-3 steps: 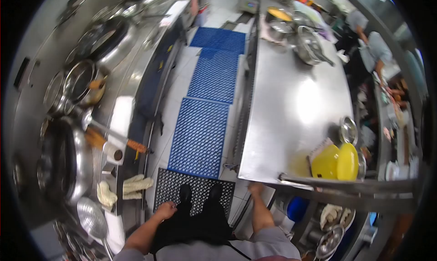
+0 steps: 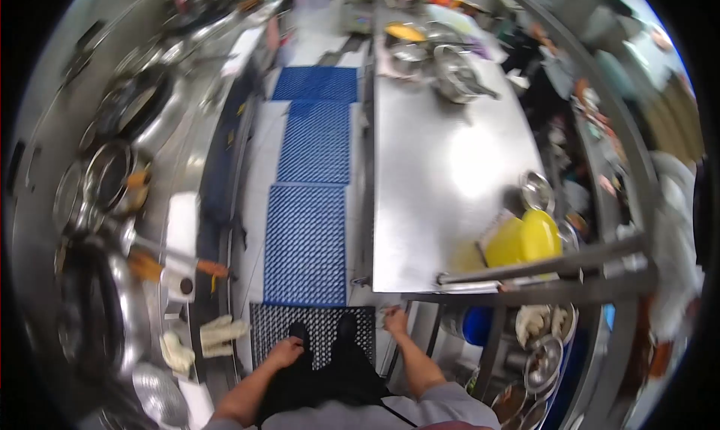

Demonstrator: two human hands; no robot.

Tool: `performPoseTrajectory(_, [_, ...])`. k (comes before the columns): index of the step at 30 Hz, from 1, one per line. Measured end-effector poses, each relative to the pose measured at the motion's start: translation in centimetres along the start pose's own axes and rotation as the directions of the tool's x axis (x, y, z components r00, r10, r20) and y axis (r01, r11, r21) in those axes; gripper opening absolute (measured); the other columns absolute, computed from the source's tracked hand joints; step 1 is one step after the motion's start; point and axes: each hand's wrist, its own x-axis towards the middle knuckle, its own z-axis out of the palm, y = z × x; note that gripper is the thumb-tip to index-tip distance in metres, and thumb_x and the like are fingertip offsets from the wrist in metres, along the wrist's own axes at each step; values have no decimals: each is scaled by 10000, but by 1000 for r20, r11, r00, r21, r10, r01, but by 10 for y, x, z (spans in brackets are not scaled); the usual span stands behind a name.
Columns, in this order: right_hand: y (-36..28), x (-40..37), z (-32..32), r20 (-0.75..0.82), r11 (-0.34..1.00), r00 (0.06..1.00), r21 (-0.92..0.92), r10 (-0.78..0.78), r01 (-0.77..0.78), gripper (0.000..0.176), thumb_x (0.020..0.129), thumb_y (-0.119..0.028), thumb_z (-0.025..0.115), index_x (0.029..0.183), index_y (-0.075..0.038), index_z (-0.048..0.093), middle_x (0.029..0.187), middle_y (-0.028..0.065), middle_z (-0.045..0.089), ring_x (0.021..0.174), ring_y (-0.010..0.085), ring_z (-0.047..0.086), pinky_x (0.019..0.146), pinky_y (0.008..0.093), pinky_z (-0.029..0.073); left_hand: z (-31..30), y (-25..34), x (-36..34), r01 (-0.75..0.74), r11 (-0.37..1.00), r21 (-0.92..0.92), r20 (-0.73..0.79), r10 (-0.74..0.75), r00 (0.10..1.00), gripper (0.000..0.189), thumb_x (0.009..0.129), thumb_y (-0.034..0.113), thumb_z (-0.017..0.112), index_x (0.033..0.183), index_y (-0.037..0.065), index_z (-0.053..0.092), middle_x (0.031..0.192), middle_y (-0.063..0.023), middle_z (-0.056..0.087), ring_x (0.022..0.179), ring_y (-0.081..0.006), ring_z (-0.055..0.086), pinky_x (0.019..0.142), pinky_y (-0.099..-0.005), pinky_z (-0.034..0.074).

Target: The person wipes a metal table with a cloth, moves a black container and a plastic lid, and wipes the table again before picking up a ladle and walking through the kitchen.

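Note:
My left hand (image 2: 286,350) hangs low in front of my dark apron, above the black floor mat (image 2: 262,332). Its fingers are curled in, and I see nothing held. Near the front left corner of the steel table (image 2: 420,197) is my right hand (image 2: 394,320), its fingers bent together. A small greyish patch shows at those fingertips, too blurred to name. To the left of my left hand, a pair of cream work gloves lies by the counter edge, one glove (image 2: 219,335) hanging over it and the other glove (image 2: 177,353) beside it.
Blue mats (image 2: 306,242) run along the aisle. On the left counter are woks (image 2: 90,302), pans, a skimmer (image 2: 160,395) and a wooden-handled ladle (image 2: 176,256). Yellow containers (image 2: 504,242), a steel bowl (image 2: 537,191) and pots (image 2: 454,74) stand on the table. Shelves with bowls (image 2: 544,362) are at right.
The view has turned, so the counter and table appear further left. My right hand now shows fully beside the table corner, where the edge partly hid it before.

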Motion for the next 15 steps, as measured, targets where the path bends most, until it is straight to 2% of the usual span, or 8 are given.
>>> performPoseTrajectory(1, [-9, -28, -9, -92, 996, 991, -3, -92, 92, 81, 859, -62, 584, 858, -26, 656, 732, 120, 686, 543, 269, 671, 487, 370, 543, 8, 18, 10, -79, 997, -25, 53, 80, 995, 410, 850, 313, 640, 1191, 85, 650, 1093, -198, 684, 1038, -346, 653, 898, -416, 509])
performPoseTrajectory(4, [-95, -129, -58, 229, 903, 962, 364, 149, -227, 263, 898, -262, 650, 870, -2, 679, 701, 146, 683, 496, 262, 657, 461, 399, 517, 20, 87, 6, -270, 949, -165, 192, 299, 935, 506, 851, 297, 667, 1301, 82, 579, 1078, -173, 685, 1001, -298, 668, 876, -382, 520])
performPoseTrajectory(5, [-125, -148, -66, 214, 893, 967, 393, 141, -217, 252, 884, -255, 691, 819, -16, 642, 660, 107, 651, 450, 203, 611, 406, 345, 478, 23, 102, 5, -373, 923, -97, 130, 384, 914, 578, 847, 268, 691, 1364, 76, 519, 1027, -138, 673, 940, -240, 666, 845, -348, 526])
performPoseTrajectory(6, [-149, -165, -74, 205, 885, 970, 417, 132, -208, 271, 871, -247, 731, 768, -30, 606, 618, 68, 620, 403, 144, 565, 350, 291, 439, 19, 126, -4, -378, 910, -174, 167, 405, 899, 626, 833, 245, 717, 1390, 75, 486, 1035, -128, 662, 918, -194, 649, 822, -320, 529])
performPoseTrajectory(8, [-178, -185, -89, 270, 783, 956, 568, 113, -253, 360, 848, -323, 774, 721, -49, 578, 608, 48, 602, 385, 114, 525, 338, 271, 415, 19, 150, -11, -466, 823, -324, 121, 525, 843, 581, 815, 244, 745, 1327, 56, 546, 985, -111, 681, 854, -170, 651, 761, -314, 530])
performPoseTrajectory(11, [-195, -186, -106, 236, 796, 969, 574, 66, -194, 347, 834, -327, 792, 750, -62, 584, 629, 24, 605, 450, 89, 545, 358, 234, 414, 12, 161, -1, -488, 817, -308, 267, 566, 780, 450, 804, 231, 755, 1191, 32, 642, 899, -97, 704, 780, -167, 656, 712, -315, 521])
performPoseTrajectory(14, [-206, -190, -138, 307, 731, 952, 649, -1, -209, 242, 838, -236, 785, 846, -45, 637, 688, 14, 628, 558, 76, 581, 435, 220, 465, -15, 183, -15, -582, 781, -226, 182, 621, 763, 298, 805, 203, 745, 1033, 15, 707, 820, -83, 710, 727, -161, 654, 683, -312, 510])
performPoseTrajectory(15, [-205, -190, -145, 320, 713, 947, 672, -37, -199, 220, 839, -212, 780, 873, -39, 649, 696, 12, 630, 574, 74, 585, 453, 222, 477, -18, 181, -10, -536, 799, -271, 156, 586, 795, 247, 799, 167, 738, 986, 8, 719, 857, -103, 721, 756, -159, 661, 704, -305, 516])
